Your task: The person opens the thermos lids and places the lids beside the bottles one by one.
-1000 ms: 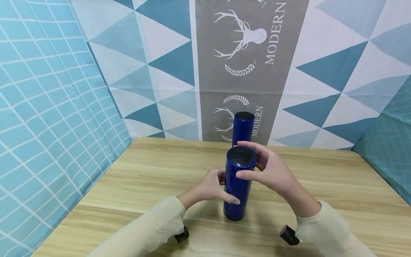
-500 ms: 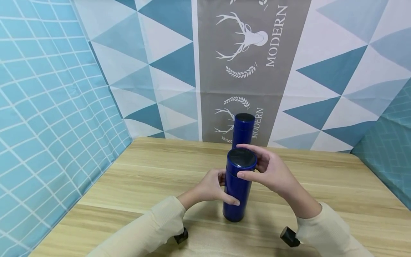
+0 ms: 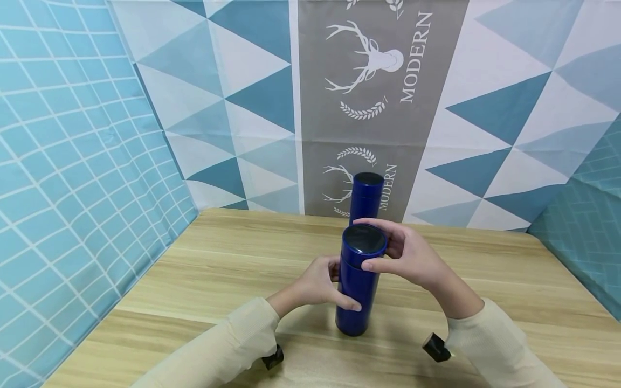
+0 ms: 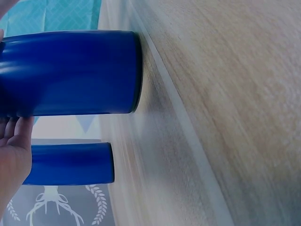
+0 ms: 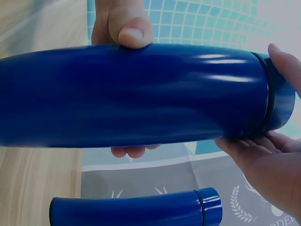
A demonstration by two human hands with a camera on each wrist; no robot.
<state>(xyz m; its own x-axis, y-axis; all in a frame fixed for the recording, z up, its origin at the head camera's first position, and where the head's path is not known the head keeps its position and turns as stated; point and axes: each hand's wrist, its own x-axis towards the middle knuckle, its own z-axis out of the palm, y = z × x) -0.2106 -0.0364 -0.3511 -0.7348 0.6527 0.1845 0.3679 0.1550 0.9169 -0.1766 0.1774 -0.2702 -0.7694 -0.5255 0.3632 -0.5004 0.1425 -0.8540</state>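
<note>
A dark blue thermos bottle (image 3: pixel 358 293) with a black-topped lid (image 3: pixel 365 240) is upright in front of me, its base at or close to the tabletop. My left hand (image 3: pixel 315 280) grips the body from the left, thumb across the near side. Around the lid curl the thumb and fingers of my right hand (image 3: pixel 412 253). In the right wrist view, a dark seam (image 5: pixel 268 92) shows between lid and body. Behind it stands a second blue thermos bottle (image 3: pixel 366 199), slimmer in view, its lower part hidden in the head view.
Both bottles are on a light wooden table (image 3: pixel 233 248). A patterned backdrop (image 3: pixel 364 118) with deer heads rises along the back edge, and a blue tiled cloth (image 3: pixel 82 161) borders the left. Black wrist devices (image 3: pixel 436 347) show below each sleeve.
The right thumb has shifted slightly right across the front of the lid, and the index fingertip slightly left behind it. The left hand keeps its grip; the rear bottle stays put.
</note>
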